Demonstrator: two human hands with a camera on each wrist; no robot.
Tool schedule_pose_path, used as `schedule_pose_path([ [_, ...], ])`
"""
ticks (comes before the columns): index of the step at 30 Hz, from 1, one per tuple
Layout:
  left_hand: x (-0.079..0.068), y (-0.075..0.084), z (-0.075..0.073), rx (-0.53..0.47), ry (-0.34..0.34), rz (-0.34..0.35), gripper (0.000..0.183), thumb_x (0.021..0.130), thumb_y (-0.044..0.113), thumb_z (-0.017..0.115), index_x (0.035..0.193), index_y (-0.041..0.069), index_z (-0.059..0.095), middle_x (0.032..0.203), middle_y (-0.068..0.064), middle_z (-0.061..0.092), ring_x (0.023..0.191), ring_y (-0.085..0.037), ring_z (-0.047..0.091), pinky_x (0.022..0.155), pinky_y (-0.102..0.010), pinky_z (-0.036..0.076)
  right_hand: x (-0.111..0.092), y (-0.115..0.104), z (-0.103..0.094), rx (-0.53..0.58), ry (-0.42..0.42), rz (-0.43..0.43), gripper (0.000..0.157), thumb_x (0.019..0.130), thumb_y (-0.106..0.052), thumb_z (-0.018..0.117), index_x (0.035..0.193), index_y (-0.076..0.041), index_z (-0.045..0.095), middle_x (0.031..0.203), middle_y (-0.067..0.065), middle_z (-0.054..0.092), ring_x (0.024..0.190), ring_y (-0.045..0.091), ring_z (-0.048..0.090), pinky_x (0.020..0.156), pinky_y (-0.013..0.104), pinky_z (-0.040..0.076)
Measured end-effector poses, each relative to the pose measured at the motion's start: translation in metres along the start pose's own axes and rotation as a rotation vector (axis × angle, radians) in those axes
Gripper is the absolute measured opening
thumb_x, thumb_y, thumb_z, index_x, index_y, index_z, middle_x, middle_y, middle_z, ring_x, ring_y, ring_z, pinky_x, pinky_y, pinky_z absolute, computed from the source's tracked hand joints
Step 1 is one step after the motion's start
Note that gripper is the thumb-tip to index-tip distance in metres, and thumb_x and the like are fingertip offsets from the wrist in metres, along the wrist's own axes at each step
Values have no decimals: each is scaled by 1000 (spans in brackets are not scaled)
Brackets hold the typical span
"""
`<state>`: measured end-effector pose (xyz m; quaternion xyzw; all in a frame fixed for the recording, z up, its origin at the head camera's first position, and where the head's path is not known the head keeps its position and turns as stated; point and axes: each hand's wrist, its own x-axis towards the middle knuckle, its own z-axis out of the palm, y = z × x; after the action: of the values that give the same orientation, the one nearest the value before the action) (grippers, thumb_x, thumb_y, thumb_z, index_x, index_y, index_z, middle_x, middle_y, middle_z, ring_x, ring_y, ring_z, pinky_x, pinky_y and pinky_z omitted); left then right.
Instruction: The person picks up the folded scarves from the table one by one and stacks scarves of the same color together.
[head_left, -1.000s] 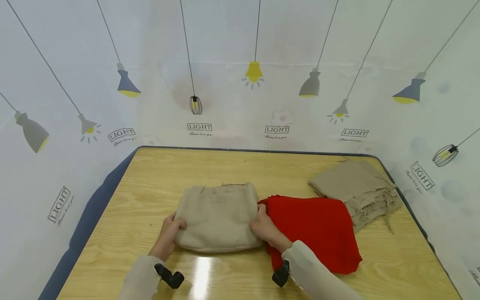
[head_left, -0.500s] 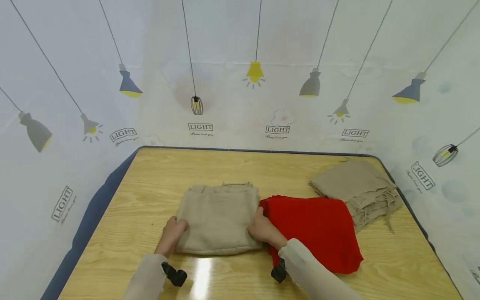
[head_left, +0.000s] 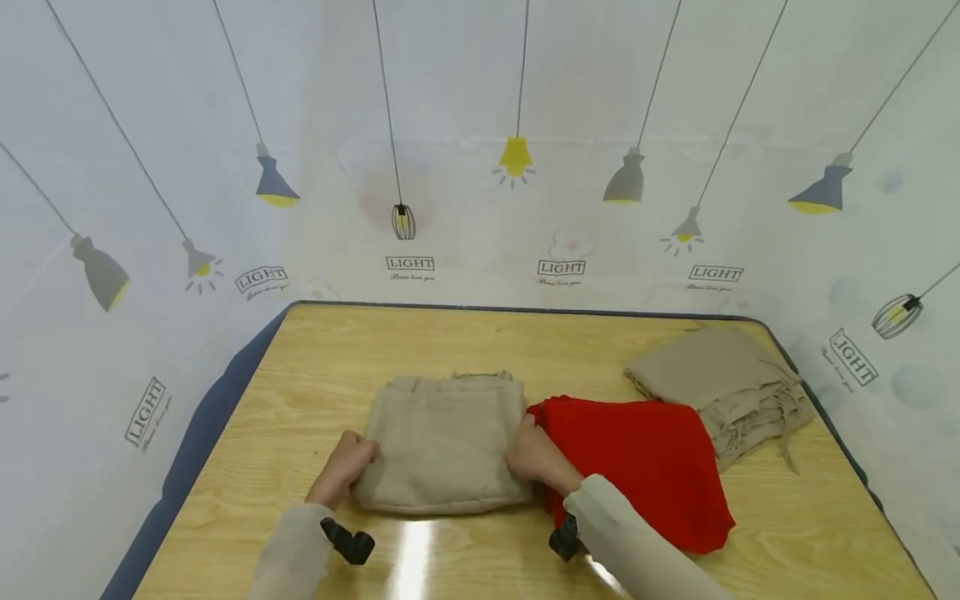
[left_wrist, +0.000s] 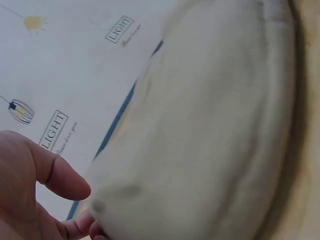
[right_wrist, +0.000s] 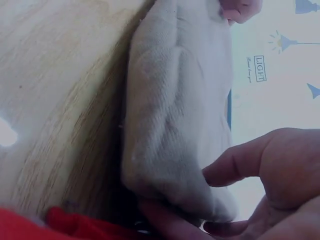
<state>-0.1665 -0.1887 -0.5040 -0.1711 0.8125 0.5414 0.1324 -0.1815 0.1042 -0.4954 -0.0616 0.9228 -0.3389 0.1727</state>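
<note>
A folded beige cloth [head_left: 446,446] lies on the wooden table in front of me, a few layers thick, with a frayed edge at its back. At its left side is my left hand [head_left: 348,461], fingers curled at the edge; in the left wrist view the thumb [left_wrist: 70,182] is right by the cloth's corner and the fingertips go under it. My right hand [head_left: 536,454] grips the opposite side, thumb on top and fingers beneath, as the right wrist view shows. The hidden fingertips lie under the fabric.
Right beside my right hand lies a folded red cloth [head_left: 637,467], partly under that forearm. Behind it a second beige cloth stack [head_left: 705,375] with ragged fringes sits near the table's right edge. A wall covering [head_left: 465,150] printed with lamps surrounds the table [head_left: 360,342].
The beige cloth's front now lies flatter and its back layers show more. Both hands stay at its sides. The head view has shifted slightly; the other cloths have not moved.
</note>
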Motion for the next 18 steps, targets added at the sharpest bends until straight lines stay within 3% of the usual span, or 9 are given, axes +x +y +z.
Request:
schedule_pose_path([
  [4, 3, 9, -5, -19, 7, 34, 21, 74, 0, 43, 63, 14, 31, 56, 4, 25, 50, -11, 22, 45, -26, 23, -4, -4, -6, -8, 42, 13, 52, 83, 0, 58, 125, 17, 33, 109, 28, 43, 80, 31, 50, 69, 42, 49],
  [8, 2, 22, -5, -37, -30, 33, 12, 78, 2, 41, 71, 10, 36, 58, 2, 32, 49, -11, 29, 45, -26, 30, -8, -7, -17, -23, 48, -11, 53, 80, 2, 57, 127, 17, 37, 114, 29, 45, 83, 31, 51, 69, 41, 49],
  [10, 1, 29, -3, -66, -52, 32, 5, 81, 2, 41, 80, 6, 38, 63, 0, 36, 50, -12, 34, 45, -27, 34, -8, -7, -25, 9, 23, -18, 47, 81, 3, 55, 124, 16, 42, 108, 27, 50, 81, 29, 52, 67, 40, 49],
  [15, 1, 47, 0, -83, -81, 62, 12, 87, 6, 40, 98, 4, 35, 75, -4, 43, 57, -15, 44, 47, -28, 42, -4, -6, -43, 194, -49, 54, 26, 89, -1, 54, 113, 6, 50, 87, 13, 52, 67, 25, 52, 54, 33, 49],
  [18, 2, 55, 3, -71, -92, 68, 13, 89, 8, 41, 100, 4, 37, 79, -5, 45, 61, -14, 47, 48, -29, 45, -1, -4, -55, 282, -63, 100, 27, 93, -7, 54, 116, 4, 49, 93, 13, 54, 75, 29, 55, 56, 34, 52],
])
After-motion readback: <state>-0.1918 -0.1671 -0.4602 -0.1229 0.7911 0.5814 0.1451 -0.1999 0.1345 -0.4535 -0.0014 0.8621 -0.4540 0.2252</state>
